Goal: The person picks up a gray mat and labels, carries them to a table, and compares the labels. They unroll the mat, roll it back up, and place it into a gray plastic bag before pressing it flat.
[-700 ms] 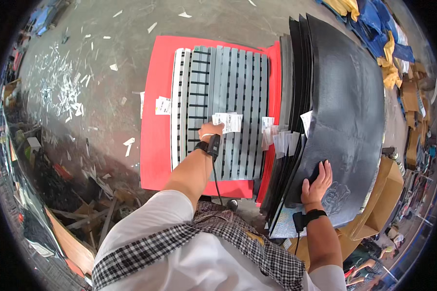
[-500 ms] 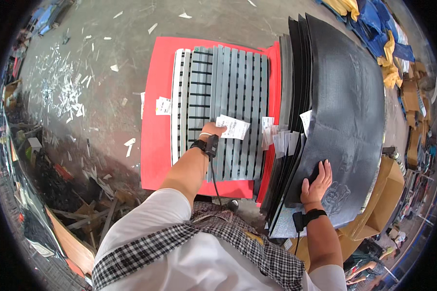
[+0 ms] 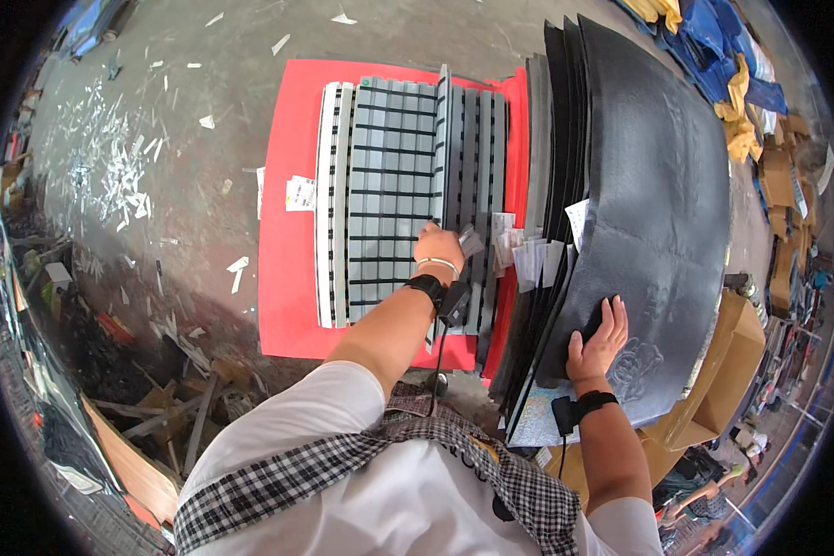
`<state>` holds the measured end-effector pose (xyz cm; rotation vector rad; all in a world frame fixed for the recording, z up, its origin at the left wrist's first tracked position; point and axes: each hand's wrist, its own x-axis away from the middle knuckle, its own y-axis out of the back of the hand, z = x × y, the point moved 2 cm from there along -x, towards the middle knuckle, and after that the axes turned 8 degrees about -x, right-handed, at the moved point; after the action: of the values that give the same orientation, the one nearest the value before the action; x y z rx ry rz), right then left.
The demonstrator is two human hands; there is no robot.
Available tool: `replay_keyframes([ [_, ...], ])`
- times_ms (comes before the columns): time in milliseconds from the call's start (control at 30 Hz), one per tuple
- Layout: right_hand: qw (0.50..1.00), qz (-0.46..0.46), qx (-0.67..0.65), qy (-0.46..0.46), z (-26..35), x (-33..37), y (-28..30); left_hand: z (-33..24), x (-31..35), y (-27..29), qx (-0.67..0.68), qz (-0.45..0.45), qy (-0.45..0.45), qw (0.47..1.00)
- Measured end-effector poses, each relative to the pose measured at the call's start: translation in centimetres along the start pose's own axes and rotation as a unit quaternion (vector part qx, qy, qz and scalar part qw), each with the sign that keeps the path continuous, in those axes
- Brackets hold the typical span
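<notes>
On a red mat lies a grey slatted mat with black cross strips, its left part spread flat. A raised fold of slats stands up along the middle, and further slats lie to its right. My left hand is closed on that raised fold; its fingertips are partly hidden. A label hangs tilted beside the knuckles. To the right, my right hand rests flat with fingers stretched on the top of a black embossed mat, the uppermost of a leaning stack.
White paper labels stick out from the stacked mats' edges. An opened cardboard box stands right of the stack. White scraps litter the floor at left, near a heap of debris. Blue and yellow sheeting lies at far right.
My left hand has moved right with the slats, so more of the grey mat is spread flat and a fold stands up. The label has tilted. My right hand stays on the black mat.
</notes>
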<state>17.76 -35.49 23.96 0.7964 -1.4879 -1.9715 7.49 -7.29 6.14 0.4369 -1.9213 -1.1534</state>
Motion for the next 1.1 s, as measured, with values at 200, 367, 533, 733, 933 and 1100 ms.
replay_keyframes([
  [200,1.0,0.008,-0.008,-0.012,0.2,0.0,0.0,1.0,-1.3,-0.4,-0.023,0.01,0.01,1.0],
  [367,1.0,-0.003,-0.012,-0.008,-0.1,0.3,0.0,1.9,-1.7,0.1,0.042,0.012,-0.007,0.999],
  [533,1.0,-0.003,-0.011,-0.006,-0.1,0.1,-0.2,3.8,-2.3,-0.1,0.071,-0.001,0.007,0.997],
  [733,1.0,-0.005,-0.007,-0.011,-0.4,0.4,-0.3,7.4,-0.6,2.2,0.256,0.051,-0.013,0.965],
  [933,1.0,-0.005,0.0,-0.009,-0.1,0.5,-0.2,8.7,2.4,5.8,0.327,0.04,0.001,0.944],
  [1100,1.0,-0.016,-0.014,-0.007,0.0,0.4,-0.2,12.1,5.0,8.9,0.45,0.016,0.009,0.893],
])
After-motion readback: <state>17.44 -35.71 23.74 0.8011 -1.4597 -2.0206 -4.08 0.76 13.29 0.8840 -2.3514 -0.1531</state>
